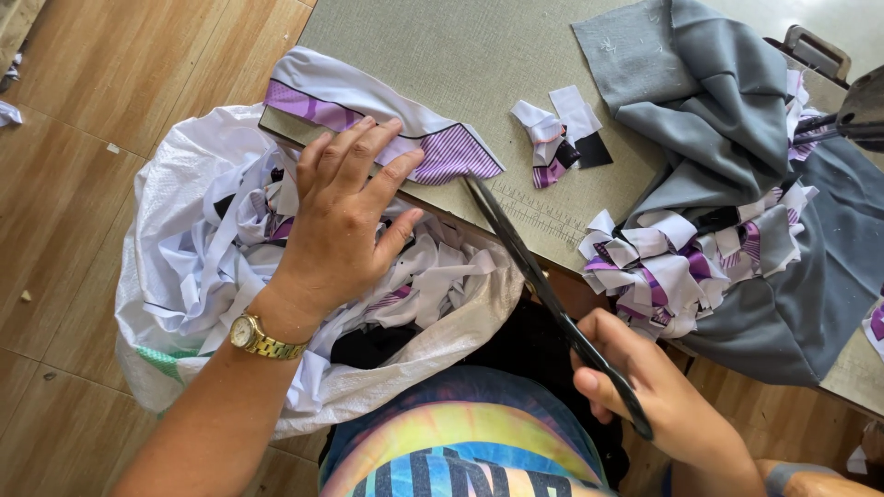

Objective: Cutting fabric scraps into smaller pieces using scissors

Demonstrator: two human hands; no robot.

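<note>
Here the left hand [345, 221] lies flat, its grip spread wide, fingers pressing a white and purple striped fabric piece [368, 115] against the near-left corner of the table [470, 55]. The piece hangs over that table edge, its pointed striped end lying on the top, touching the tip of the scissors [543, 285]. The right hand [658, 387] has its grip closed round the scissor handles, near and to the right; the long dark blades run up and left from it, crossing the table's near edge, and look nearly pressed together.

Below the left hand, just off the table edge, a white woven sack [184, 368] stands open on the wooden floor [64, 184], full of white and purple offcuts. Bare floor opens to the left of it.

On the table, the far-left stretch is bare. A few small scraps [562, 133] lie in the middle, well apart from a heap of cut strips [663, 271] at the near edge to the right. Grey cloth [709, 101] covers the table's right side, folded and bunched.
</note>
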